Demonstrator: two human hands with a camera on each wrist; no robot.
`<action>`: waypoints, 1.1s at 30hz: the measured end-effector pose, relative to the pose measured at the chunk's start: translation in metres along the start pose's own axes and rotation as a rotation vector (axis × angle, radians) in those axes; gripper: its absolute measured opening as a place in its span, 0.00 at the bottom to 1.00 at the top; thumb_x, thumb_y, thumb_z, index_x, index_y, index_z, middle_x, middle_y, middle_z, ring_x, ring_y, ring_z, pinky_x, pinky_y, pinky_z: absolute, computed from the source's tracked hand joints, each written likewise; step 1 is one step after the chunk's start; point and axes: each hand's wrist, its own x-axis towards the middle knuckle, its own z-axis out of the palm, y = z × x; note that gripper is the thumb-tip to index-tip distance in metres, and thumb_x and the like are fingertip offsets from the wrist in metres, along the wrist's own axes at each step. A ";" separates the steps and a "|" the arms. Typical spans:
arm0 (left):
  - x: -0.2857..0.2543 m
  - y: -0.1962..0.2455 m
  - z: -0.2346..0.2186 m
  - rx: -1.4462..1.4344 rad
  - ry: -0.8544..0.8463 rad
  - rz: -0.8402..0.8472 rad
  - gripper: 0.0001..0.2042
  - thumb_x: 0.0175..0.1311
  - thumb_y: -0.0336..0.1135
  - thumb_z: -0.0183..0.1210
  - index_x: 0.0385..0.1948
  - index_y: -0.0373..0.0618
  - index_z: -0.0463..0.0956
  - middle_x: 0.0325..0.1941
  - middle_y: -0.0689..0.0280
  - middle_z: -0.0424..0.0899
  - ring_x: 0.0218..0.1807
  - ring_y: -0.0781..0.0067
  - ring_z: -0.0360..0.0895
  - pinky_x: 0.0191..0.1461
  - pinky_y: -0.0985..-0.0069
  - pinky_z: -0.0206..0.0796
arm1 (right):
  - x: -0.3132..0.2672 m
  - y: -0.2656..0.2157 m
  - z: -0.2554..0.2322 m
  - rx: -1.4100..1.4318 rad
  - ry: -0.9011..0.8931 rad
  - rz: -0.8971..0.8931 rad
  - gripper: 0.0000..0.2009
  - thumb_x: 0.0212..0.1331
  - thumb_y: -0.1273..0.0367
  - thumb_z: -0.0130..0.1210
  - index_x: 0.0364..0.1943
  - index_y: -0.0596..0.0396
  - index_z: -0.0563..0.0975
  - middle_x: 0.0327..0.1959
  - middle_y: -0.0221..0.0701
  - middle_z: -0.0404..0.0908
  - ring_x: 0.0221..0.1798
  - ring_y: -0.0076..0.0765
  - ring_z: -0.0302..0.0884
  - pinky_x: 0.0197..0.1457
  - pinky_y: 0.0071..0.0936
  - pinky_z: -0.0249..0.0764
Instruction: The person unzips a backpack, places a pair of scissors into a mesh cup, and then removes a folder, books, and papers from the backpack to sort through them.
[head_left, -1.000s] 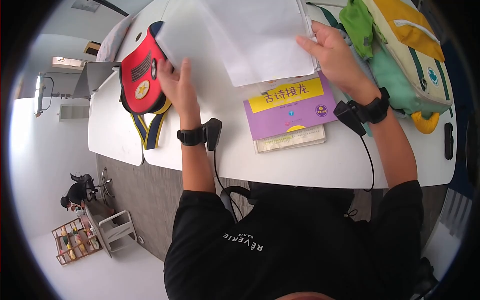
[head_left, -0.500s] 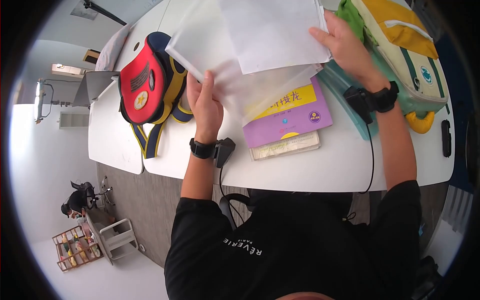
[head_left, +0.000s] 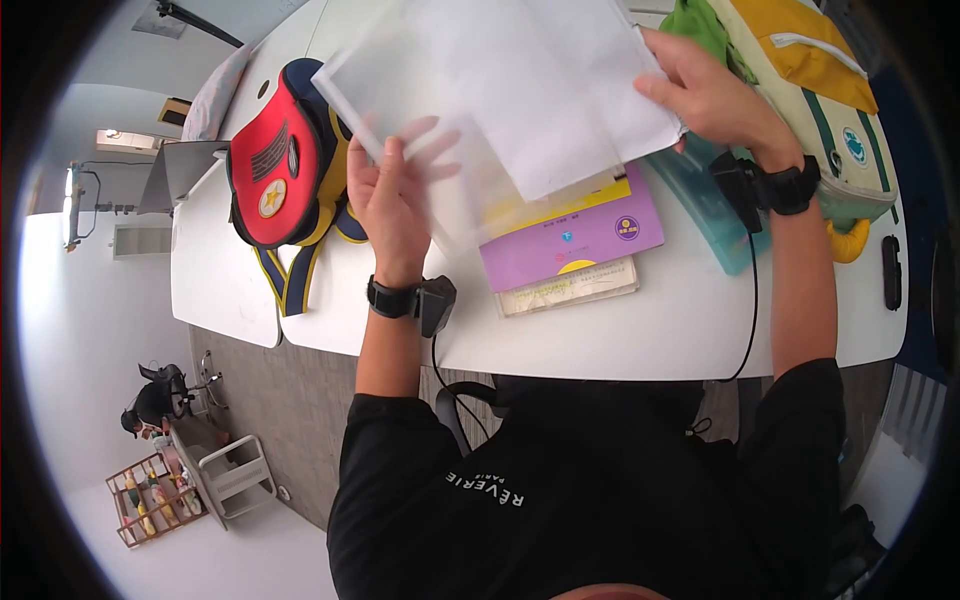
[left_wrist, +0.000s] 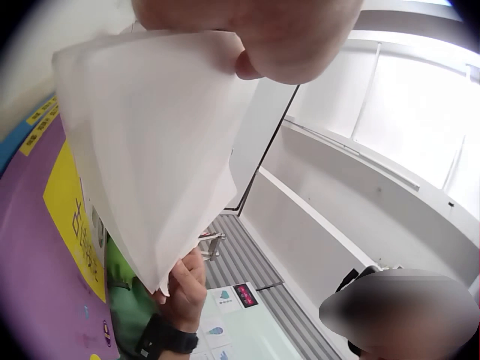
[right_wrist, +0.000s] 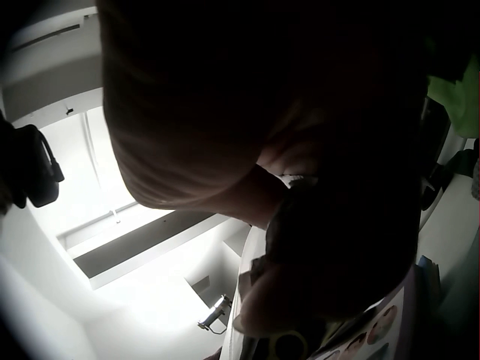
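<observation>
White sheets of paper point(head_left: 540, 110) and a translucent plastic sleeve point(head_left: 400, 75) are fanned out above the table. My right hand point(head_left: 705, 95) grips the right edge of the papers, thumb on top. At the sleeve's lower left edge, my left hand point(head_left: 392, 215) pinches it, thumb in front and spread fingers showing through the plastic. The left wrist view has the white paper point(left_wrist: 150, 135) running down to my right hand point(left_wrist: 185, 289). Below the sheets lies a purple book point(head_left: 600, 235) with a yellow title band, partly covered, on top of a worn booklet point(head_left: 570, 297).
A red backpack point(head_left: 275, 150) with a star badge and navy straps lies at the left. On the right are a teal translucent case point(head_left: 715, 225), a cream, green and yellow bag point(head_left: 810, 130) and a small black object point(head_left: 891, 272). The white table point(head_left: 600, 345) ends close to my body.
My left hand has come from beside the red backpack to the plastic sleeve and taken hold of its edge. My right hand has moved slightly right and down with the papers, which now tilt.
</observation>
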 end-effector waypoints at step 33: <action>-0.011 -0.003 0.012 0.008 -0.047 0.062 0.24 0.71 0.24 0.53 0.66 0.36 0.57 0.62 0.57 0.73 0.62 0.69 0.72 0.67 0.70 0.64 | 0.003 -0.017 0.018 0.285 -0.139 0.080 0.18 0.68 0.72 0.48 0.57 0.72 0.71 0.24 0.36 0.83 0.22 0.32 0.85 0.23 0.21 0.80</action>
